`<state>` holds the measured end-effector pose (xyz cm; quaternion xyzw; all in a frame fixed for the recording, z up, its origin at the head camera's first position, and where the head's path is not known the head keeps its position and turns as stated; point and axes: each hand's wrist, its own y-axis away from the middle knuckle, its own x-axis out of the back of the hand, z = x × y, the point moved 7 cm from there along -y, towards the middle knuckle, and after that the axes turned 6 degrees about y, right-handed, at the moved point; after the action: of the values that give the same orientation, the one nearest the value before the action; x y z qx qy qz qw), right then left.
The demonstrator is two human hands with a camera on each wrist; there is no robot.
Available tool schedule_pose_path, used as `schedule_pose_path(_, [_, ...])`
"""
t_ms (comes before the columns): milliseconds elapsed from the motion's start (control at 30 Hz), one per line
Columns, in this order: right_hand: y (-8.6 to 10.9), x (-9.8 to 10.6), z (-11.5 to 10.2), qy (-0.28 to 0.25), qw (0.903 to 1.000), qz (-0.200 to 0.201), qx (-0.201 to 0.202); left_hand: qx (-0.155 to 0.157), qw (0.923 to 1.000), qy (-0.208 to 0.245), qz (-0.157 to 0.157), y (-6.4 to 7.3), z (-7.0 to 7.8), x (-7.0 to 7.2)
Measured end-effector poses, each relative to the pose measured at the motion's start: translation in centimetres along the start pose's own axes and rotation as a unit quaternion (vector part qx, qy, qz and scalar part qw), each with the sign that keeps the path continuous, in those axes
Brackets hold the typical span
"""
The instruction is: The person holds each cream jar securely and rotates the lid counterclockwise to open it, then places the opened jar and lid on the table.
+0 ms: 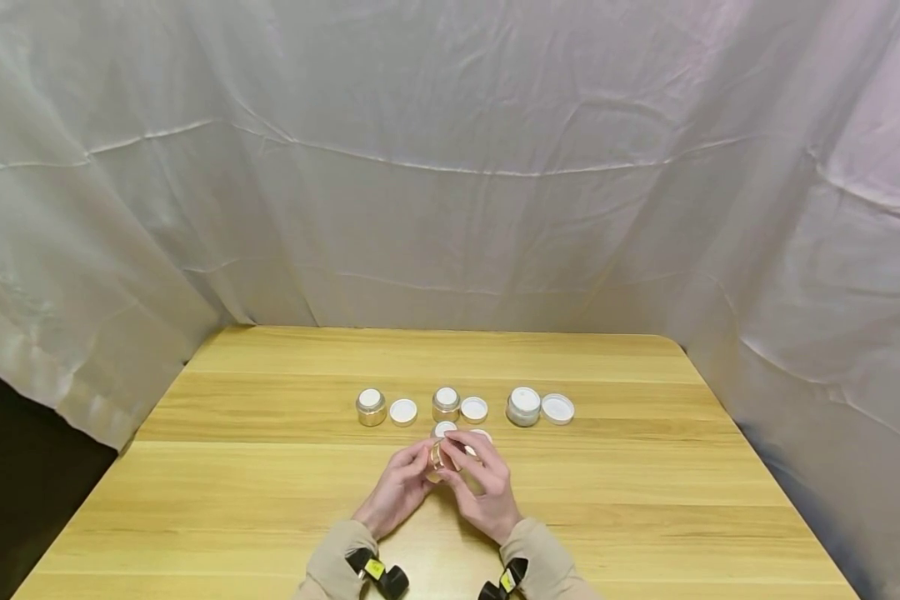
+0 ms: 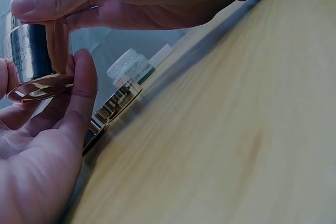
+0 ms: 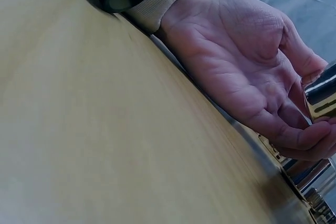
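Observation:
Above the table, both hands hold a small shiny gold jar [image 1: 436,456] with a clear outer wall. The left hand [image 1: 399,492] grips it from the left, its thumb on one side and its fingers on the other. From the right, the right hand [image 1: 483,487] pinches the jar between thumb and fingers. Up close in the left wrist view, the gold jar [image 2: 31,53] has faint lettering and a flared gold rim at its lower end. Just beyond the hands stands another jar [image 1: 445,428] with a white top; a white disc-like lid [image 1: 483,435] beside it is partly hidden by the right hand.
Farther back on the wooden table [image 1: 270,475] is a row: a left gold jar [image 1: 371,408] with a round lid [image 1: 402,412], a middle gold jar [image 1: 446,405] with a lid [image 1: 474,409], and a larger pale jar [image 1: 523,407] with a white lid [image 1: 557,408]. Grey curtains [image 1: 450,233] surround the table.

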<state>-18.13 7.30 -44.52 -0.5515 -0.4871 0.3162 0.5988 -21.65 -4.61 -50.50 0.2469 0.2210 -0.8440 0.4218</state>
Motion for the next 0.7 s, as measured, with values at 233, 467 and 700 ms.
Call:
schedule_pose_path(233, [0.06,-0.03,-0.09,0.001,1.0,0.002,0.001,-0.011,0.9998,-0.006,-0.016,-0.03,0.08,-0.18])
schedule_pose_path(467, [0.25,-0.14,-0.1,-0.005,0.9999,-0.007,0.008,-0.016,0.9996,0.002,-0.024,-0.01,0.11,-0.31])
schedule_pose_path(700, [0.49,-0.08,0.4,0.016,0.9995,-0.006,-0.026,-0.009,0.9999,-0.004,-0.014,0.05,0.13,-0.21])
